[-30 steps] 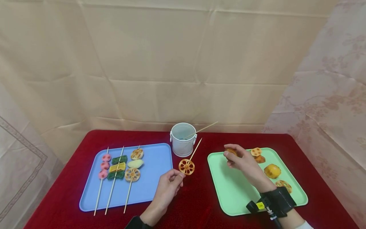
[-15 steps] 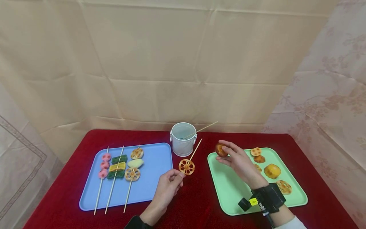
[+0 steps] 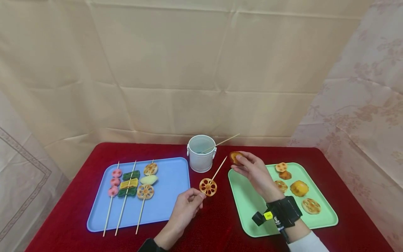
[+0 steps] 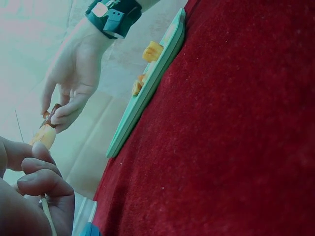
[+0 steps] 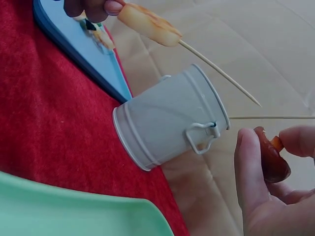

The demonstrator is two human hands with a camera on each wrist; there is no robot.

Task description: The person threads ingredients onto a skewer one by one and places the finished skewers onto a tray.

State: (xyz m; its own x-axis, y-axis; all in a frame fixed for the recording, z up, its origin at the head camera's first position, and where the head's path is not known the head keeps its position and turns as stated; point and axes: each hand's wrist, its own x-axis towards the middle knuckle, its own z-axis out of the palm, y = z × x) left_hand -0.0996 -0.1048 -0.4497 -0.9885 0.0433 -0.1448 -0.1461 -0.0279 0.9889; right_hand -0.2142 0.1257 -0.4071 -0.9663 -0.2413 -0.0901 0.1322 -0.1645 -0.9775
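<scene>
My left hand [image 3: 186, 208] pinches a wooden skewer [image 3: 219, 168] just below a lotus root slice [image 3: 208, 187] threaded on it. The skewer's bare tip points up and to the right. My right hand [image 3: 253, 171] holds a brown mushroom [image 5: 273, 156] between thumb and fingers, its orange stem [image 5: 277, 143] showing in the right wrist view. In the head view the mushroom is a short way right of the skewer tip, apart from it. The left wrist view shows the mushroom beyond the lotus root slice, partly covered by fingers.
A blue tray [image 3: 170, 210] on the left bears three loaded skewers. Behind the hands stands a white bucket [image 3: 201, 161] with a bare skewer [image 3: 228, 139] leaning out. On the right, a green tray [image 3: 248, 213] holds several food pieces, including a yellow chunk [image 3: 299, 188].
My right hand has carried the mushroom left and up from over the green tray, closer to the skewer tip. The left hand has shifted slightly, tilting the skewer more to the right.
</scene>
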